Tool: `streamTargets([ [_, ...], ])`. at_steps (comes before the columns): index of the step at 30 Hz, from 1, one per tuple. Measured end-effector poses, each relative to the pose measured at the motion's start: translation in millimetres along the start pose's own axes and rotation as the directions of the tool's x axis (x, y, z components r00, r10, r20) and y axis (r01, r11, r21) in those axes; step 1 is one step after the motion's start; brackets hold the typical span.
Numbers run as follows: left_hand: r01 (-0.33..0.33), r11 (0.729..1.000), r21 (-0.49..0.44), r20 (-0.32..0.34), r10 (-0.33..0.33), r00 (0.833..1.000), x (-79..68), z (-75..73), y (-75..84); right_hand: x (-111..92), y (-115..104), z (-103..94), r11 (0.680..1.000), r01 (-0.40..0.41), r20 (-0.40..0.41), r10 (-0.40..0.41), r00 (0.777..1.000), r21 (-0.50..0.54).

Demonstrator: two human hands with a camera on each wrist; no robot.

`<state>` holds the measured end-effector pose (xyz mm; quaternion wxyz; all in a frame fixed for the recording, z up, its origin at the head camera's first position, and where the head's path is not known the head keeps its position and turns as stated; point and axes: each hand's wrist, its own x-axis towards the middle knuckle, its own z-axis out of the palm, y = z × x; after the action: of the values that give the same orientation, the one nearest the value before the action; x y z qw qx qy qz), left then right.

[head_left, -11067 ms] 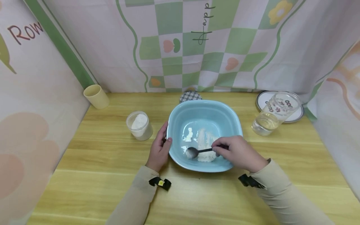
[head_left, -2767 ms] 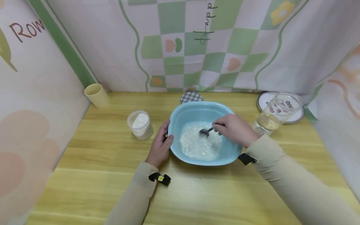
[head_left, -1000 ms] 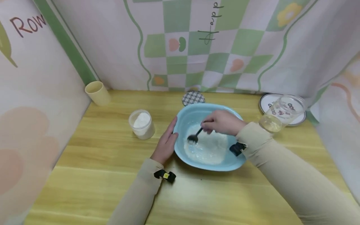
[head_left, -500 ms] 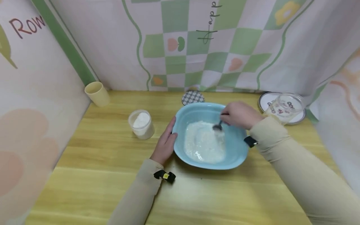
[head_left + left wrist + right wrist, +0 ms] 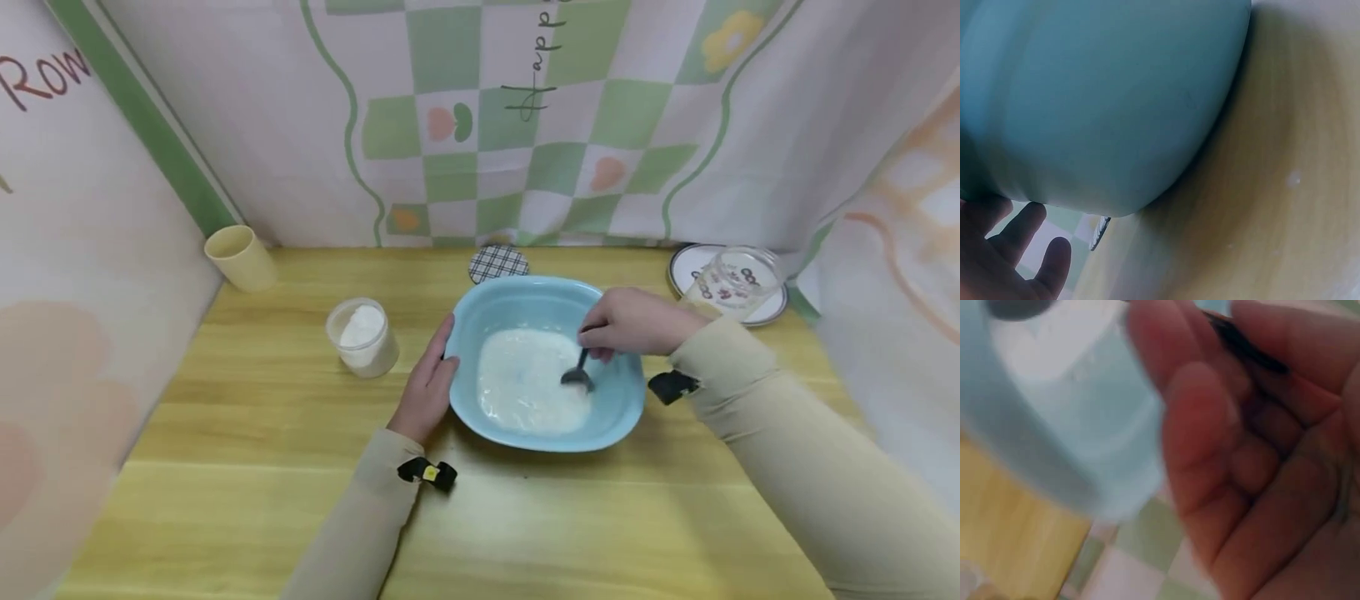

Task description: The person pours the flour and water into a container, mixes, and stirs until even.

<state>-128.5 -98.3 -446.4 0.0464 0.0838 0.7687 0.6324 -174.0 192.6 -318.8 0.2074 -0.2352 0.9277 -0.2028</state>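
Observation:
A light blue basin (image 5: 517,287) stands on the table with a wet, white floury mixture (image 5: 525,387) spread over its bottom. My left hand (image 5: 426,390) holds the basin's left rim, thumb at the edge and fingers along the outer wall. In the left wrist view, a few fingers (image 5: 1027,228) show at the basin's outer side. My right hand (image 5: 633,323) pinches the handle of a dark spoon (image 5: 577,377), whose bowl sits in the mixture on the right side. In the right wrist view, the spoon's handle (image 5: 1250,350) lies between thumb and fingers.
Left of the basin stands a clear jar of white powder (image 5: 363,337). A yellow cup (image 5: 242,258) is at the back left, a checked round coaster (image 5: 498,262) behind the basin. At the right, a clear pitcher (image 5: 731,283) stands before a white plate (image 5: 768,310), partly behind my right arm.
Dry powder in the basin has become a wet, spread-out white mixture. The spoon has swept around in it, lately down from the back right. My left hand has stayed on the rim.

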Motion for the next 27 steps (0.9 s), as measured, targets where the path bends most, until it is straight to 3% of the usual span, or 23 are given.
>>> streamTargets([
  [2,-0.017,1.000,0.002,-0.005,0.017,1.000,-0.2,-1.6,0.4,2.5,-4.3,6.1,0.997,0.016,0.032,-0.019,0.999,0.080],
  [5,-0.036,0.999,0.000,0.001,0.036,0.999,0.2,-2.4,0.8,7.2,-6.9,14.8,0.990,-0.008,-0.031,0.013,0.999,0.143],
  [10,-0.019,1.000,0.002,0.013,0.019,1.000,-1.3,-1.3,2.1,2.6,-1.2,12.7,0.994,-0.108,-0.190,0.110,0.976,0.022],
  [12,-0.017,1.000,-0.001,0.014,0.017,1.000,-1.8,-0.7,2.7,-3.4,1.2,7.3,0.991,-0.130,-0.171,0.124,0.977,-0.024],
  [14,-0.025,1.000,-0.003,0.011,0.025,1.000,-1.7,-1.0,2.3,-8.1,1.3,3.6,0.993,-0.114,-0.091,0.111,0.990,-0.035],
  [19,-0.026,1.000,-0.010,0.006,0.027,1.000,-0.3,-0.8,0.6,-6.4,-4.5,12.4,0.991,-0.052,0.093,0.040,0.995,0.127],
  [24,-0.030,0.999,-0.013,0.010,0.030,1.000,-0.9,0.0,-0.9,7.2,-12.6,32.4,0.954,-0.011,0.039,-0.001,0.999,0.301],
  [27,-0.028,1.000,-0.001,0.003,0.028,1.000,-1.8,0.2,-1.2,11.5,-16.7,36.7,0.965,-0.010,-0.062,0.027,0.998,0.261],
])
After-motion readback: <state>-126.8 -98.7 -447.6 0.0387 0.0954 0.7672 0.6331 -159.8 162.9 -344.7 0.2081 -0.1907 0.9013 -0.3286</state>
